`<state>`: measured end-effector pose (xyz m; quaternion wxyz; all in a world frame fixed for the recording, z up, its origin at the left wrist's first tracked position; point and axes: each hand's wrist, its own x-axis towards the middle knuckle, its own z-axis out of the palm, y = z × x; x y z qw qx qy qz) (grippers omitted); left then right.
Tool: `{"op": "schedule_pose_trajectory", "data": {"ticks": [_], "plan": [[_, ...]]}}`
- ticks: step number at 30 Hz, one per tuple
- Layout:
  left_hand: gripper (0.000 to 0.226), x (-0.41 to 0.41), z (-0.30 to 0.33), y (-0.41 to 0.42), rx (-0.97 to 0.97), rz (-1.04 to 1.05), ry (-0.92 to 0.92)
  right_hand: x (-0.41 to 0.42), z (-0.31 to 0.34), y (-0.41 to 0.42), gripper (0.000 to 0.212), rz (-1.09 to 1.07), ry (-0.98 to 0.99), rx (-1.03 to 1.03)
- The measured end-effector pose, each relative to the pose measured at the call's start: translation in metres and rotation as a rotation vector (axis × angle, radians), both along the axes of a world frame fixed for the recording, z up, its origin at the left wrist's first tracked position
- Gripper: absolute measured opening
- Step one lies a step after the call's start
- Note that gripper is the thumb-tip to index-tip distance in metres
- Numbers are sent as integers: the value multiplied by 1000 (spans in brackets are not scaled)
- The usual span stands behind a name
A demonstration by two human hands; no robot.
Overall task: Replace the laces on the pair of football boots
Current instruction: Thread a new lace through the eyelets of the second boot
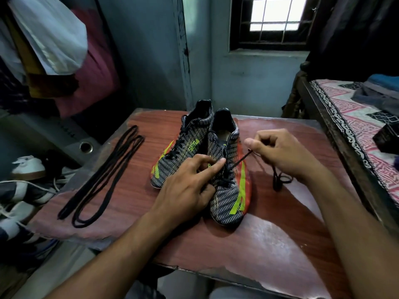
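Note:
Two black football boots with white dashes and neon-green stripes stand side by side on a reddish wooden table (269,234), toes toward me. The left boot (183,147) is laced in black. My left hand (187,186) rests on the right boot (231,190), its index finger pressing at the eyelets. My right hand (280,154) pinches the black lace (241,160) that runs taut out of the right boot, and the lace's loose end (280,180) curls on the table beside it. A pair of spare black laces (103,175) lies stretched out on the table's left side.
A bed with a pink patterned cover (356,126) runs along the right, close to the table edge, with a small black box (386,137) on it. Shoes (28,167) lie on the floor at left. Clothes (49,39) hang at upper left. A barred window (278,16) is behind.

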<state>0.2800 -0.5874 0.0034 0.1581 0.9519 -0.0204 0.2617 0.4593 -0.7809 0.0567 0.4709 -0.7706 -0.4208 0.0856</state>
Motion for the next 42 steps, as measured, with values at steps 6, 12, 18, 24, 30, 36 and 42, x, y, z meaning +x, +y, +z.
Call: {"op": "schedule_pose_trajectory", "data": {"ticks": [6, 12, 18, 24, 30, 36, 42], "plan": [[60, 0, 12, 0, 4, 8, -37, 21, -1, -5, 46, -295, 17, 253], [43, 39, 86, -31, -387, -184, 205, -3, 10, 4, 49, -220, -160, 305], [24, 55, 129, -37, -548, -370, 451, 4, 9, -14, 53, -398, -359, 269], [15, -3, 124, 11, -599, -369, 557, 40, -11, -36, 57, -652, -314, 179], [54, -19, 105, 4, -392, -175, 457, -1, -4, 4, 53, -408, -231, 255], [39, 20, 84, -44, -496, -29, 267, -35, -13, 27, 55, -192, -275, 338], [22, 20, 76, -43, -540, -46, 274, -36, -13, 29, 53, -150, -258, 355]]}}
